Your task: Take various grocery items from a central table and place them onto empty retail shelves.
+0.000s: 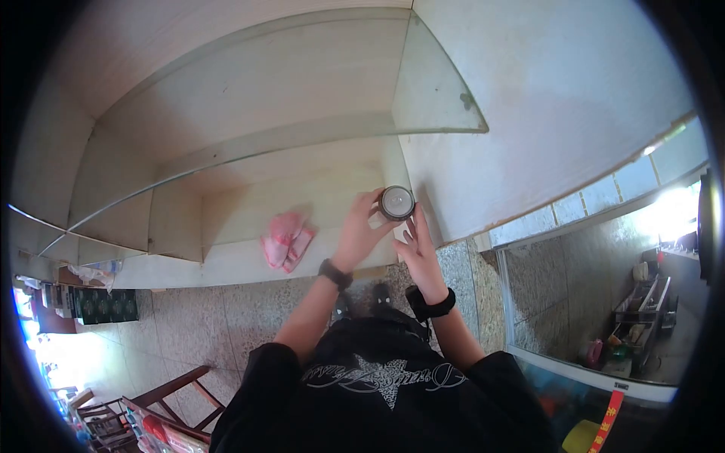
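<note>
A round container point(397, 202) with a dark rim and a pale grey top is between my hands, near the right end of the cabinet's lower shelf. My left hand point(361, 238) grips its left side, thumb and fingers curved around it. On the lower right, the fingers of my right hand point(421, 255) press against the rim. The container's sides and base are mostly hidden, so its exact kind cannot be told. A crumpled pink-and-white cloth point(287, 241) lies on the shelf to the left of my hands.
A glass shelf point(302, 136) crosses the cabinet above my hands, its pointed right corner jutting out. A white panel point(544, 106) rises to the right. A glass-topped counter point(559, 294) stands at lower right, a wooden chair point(174, 396) at lower left, and dark green boxes point(106, 306) at left.
</note>
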Demonstrator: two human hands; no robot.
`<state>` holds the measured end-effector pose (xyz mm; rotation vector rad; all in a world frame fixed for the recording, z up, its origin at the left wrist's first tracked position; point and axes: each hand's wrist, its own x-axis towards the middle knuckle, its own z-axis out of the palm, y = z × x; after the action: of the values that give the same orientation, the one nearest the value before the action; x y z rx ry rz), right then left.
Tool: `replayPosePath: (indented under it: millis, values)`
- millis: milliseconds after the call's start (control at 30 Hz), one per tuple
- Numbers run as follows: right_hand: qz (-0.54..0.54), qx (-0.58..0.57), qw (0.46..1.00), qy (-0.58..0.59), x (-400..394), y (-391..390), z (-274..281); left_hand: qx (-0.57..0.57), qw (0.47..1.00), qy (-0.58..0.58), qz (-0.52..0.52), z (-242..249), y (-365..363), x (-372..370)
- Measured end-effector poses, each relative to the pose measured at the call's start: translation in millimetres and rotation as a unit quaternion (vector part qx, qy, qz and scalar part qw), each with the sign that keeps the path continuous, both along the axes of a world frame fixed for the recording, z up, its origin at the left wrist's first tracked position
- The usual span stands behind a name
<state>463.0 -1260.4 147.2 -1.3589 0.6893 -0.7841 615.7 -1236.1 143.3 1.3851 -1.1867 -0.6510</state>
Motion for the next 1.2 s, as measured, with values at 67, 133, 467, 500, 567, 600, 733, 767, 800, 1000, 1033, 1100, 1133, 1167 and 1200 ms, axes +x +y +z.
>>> replayPosePath:
  millis: [67, 133, 467, 500, 567, 600, 733, 767, 800, 1000, 1033, 1100, 1133, 1167, 1200]
  values:
    - [0.001, 0.009, 1.0, -0.004, 4, -10, -5, 0.008, 1.0, 0.002, 0.009, -6, -11, 1]
    - [-0.004, 0.014, 1.0, -0.018, 10, -2, -10, 0.009, 1.0, 0.0, 0.012, -7, -3, 3]
    - [0.031, -0.06, 0.997, 0.037, 4, 56, -5, 0.027, 0.999, 0.03, 0.025, -17, 19, -4]
    - [0.048, -0.061, 0.996, 0.053, -1, 55, -5, 0.027, 0.999, 0.032, 0.03, -19, 18, -6]
    - [0.07, -0.062, 0.993, 0.07, -12, 55, -2, 0.018, 0.999, 0.029, 0.028, -25, 18, -8]
    - [0.094, -0.025, 0.993, 0.072, -17, 56, 0, 0.018, 0.999, 0.031, 0.034, -24, 21, -10]
    - [0.203, -0.018, 0.975, 0.094, -36, 54, 1, 0.013, 0.992, -0.004, 0.129, -33, 58, -19]
    - [0.218, -0.018, 0.971, 0.097, -38, 56, -2, 0.013, 0.986, 0.018, 0.165, -38, 74, -22]
    - [0.218, -0.02, 0.971, 0.098, -41, 59, -6, 0.034, 0.98, 0.021, 0.196, -43, 92, -24]
    - [0.25, -0.064, 0.957, 0.134, -47, 62, -23, 0.199, 0.902, 0.107, 0.367, -69, 208, -48]
    - [0.267, -0.077, 0.946, 0.164, -47, 61, -23, 0.196, 0.896, 0.107, 0.385, -70, 229, -50]
    - [0.297, -0.103, 0.935, 0.168, -43, 63, -19, 0.147, 0.87, 0.071, 0.466, -73, 266, -59]
    - [0.308, -0.125, 0.927, 0.175, -40, 66, -15, 0.14, 0.858, 0.072, 0.489, -62, 276, -64]
    - [0.311, -0.124, 0.926, 0.173, -38, 72, -8, 0.108, 0.846, 0.019, 0.521, -47, 287, -71]
    - [0.34, -0.136, 0.916, 0.166, -37, 77, -6, 0.078, 0.826, -0.033, 0.557, -30, 299, -81]
